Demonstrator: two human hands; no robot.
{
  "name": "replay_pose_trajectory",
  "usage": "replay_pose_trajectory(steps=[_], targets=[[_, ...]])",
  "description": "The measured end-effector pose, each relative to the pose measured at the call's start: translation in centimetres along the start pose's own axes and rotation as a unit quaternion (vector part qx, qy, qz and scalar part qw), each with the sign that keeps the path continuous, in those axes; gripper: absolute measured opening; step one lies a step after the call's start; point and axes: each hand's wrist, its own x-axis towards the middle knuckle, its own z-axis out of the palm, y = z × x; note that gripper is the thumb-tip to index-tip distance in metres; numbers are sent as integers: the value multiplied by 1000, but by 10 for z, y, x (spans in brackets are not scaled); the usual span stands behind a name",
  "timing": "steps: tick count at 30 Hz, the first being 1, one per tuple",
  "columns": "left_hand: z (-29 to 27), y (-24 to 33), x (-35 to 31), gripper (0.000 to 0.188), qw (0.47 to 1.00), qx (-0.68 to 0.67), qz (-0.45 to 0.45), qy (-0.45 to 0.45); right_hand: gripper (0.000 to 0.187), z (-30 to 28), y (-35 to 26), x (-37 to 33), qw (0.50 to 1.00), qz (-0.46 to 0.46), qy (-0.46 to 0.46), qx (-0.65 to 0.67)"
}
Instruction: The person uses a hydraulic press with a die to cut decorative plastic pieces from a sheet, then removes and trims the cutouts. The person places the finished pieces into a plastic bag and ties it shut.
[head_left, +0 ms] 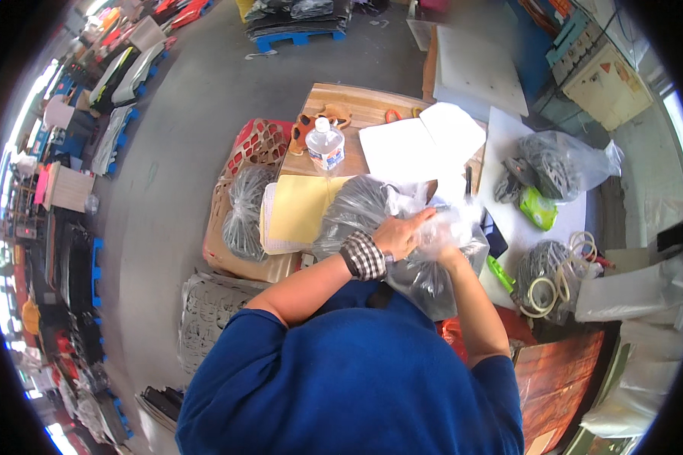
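Observation:
A clear plastic bag (425,282) full of dark grey pieces lies at the table's near edge, against my body. Both my hands are at its bunched, crumpled top. My left hand (402,236), with a checked cuff at the wrist, has its fingers closed at the plastic, the index finger stretched along it. My right hand (446,249) is closed around the gathered plastic, its fingers partly hidden by glare and blur. Just left of the hands sits another clear bag of dark pieces (353,212). Yellow paper (300,208) lies beside that bag.
A water bottle (325,145), white sheets (402,148) and orange-handled scissors (392,115) are on the wooden table (357,98). Filled bags (550,163), a green packet (537,208) and a cream cord coil (542,296) lie right. Another tied bag (247,212) stands left.

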Motion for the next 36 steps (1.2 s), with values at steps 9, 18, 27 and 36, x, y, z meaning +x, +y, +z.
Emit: replay_pose_trajectory(steps=[9, 18, 27, 36], targets=[[13, 1, 4, 67, 994, 97, -52, -14, 48, 31, -73, -2, 990, 57, 57, -113], [13, 4, -14, 73, 995, -36, 13, 93, 34, 34, -41, -1, 970, 43, 236, -40], [-7, 40, -44, 26, 968, 26, 250, -17, 38, 2, -77, -4, 990, 119, 72, -3], [-22, 8, -32, 57, 975, -2, 173, 141, 36, 10, -70, -17, 938, -175, 27, -297]])
